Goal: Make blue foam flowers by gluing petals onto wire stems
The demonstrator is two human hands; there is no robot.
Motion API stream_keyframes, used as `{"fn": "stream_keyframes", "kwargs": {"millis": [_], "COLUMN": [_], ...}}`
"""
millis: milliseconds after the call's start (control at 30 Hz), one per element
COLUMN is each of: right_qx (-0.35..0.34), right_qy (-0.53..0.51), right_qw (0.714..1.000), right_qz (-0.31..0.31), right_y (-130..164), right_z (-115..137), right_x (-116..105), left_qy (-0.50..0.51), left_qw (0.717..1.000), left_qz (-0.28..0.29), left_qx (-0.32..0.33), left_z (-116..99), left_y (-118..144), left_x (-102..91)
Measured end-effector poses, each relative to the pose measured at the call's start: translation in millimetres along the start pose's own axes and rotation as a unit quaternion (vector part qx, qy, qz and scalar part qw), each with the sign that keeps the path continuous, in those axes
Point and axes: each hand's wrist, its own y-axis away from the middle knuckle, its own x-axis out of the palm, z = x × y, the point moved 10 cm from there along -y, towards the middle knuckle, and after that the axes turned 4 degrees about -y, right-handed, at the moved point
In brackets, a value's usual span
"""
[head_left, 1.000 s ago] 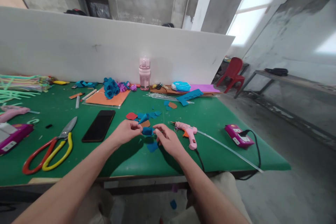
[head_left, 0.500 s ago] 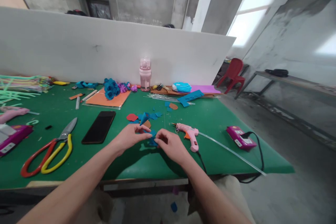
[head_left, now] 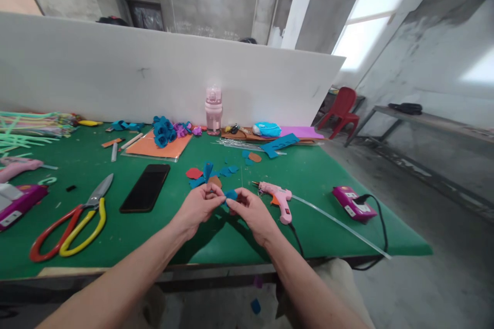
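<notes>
Hands: left hand (head_left: pixel 198 206) and right hand (head_left: pixel 250 211) meet above the near middle of the tabletop (head_left: pixel 324 226), fingertips pinched together.
Left hand: fingers curled in, thumb and forefinger closed on a blue felt piece (head_left: pixel 230 195) from its left side.
Right hand: thumb and forefinger closed on the same blue felt piece from its right side, other fingers folded.
Blue felt piece: small, held between both hands, raised just off the green surface.
Felt scraps (head_left: pixel 216 172): blue, red and brown cut bits lying just behind the hands.
Glue gun (head_left: pixel 277 196): pink, lying just right of the right hand, a clear glue stick trailing out to the right.
Phone (head_left: pixel 145 187): black, face down or dark, left of the hands.
Scissors (head_left: pixel 73 221): red and yellow handles, further left, near the front edge.
Bottle (head_left: pixel 213 110): pink, upright at the back by the white board.
Blue felt flowers (head_left: pixel 162 131): heaped on an orange sheet at the back left.
Power box (head_left: pixel 351 201): purple, at the right, cord plugged in.
</notes>
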Motion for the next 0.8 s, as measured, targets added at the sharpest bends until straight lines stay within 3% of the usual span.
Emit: {"fn": "stream_keyframes", "kwargs": {"millis": [133,267,467,633,700,800], "right_qx": [-0.027,-0.017,-0.003,-0.008,-0.034,-0.087], "right_qy": [0.056,0.098,0.111,0.159,0.21,0.329], "right_qw": [0.998,0.995,0.992,0.985,0.976,0.939], "right_qz": [-0.029,0.027,0.067,0.065,0.04,-0.048], "right_y": [-0.7,2.7,9.7,12.2,13.6,19.8], "right_z": [7.3,11.6,6.4,6.3,21.7,56.8], "right_x": [-8.9,-0.8,7.9,10.0,-0.7,-40.8], "left_qy": [-0.03,-0.086,-0.105,-0.224,-0.265,-0.3], "left_qw": [0.999,0.995,0.99,0.97,0.958,0.95], "left_qz": [0.022,0.054,0.081,0.055,0.044,0.041], "left_qx": [-0.022,-0.015,-0.038,0.079,0.095,0.077], "left_z": [-3.2,-11.2,3.6,-15.8,-19.9,-17.1], "left_y": [4.6,6.2,1.6,-2.3,-3.0,-5.1], "left_x": [5.9,6.5,6.1,2.1,-1.0,-6.2]}}
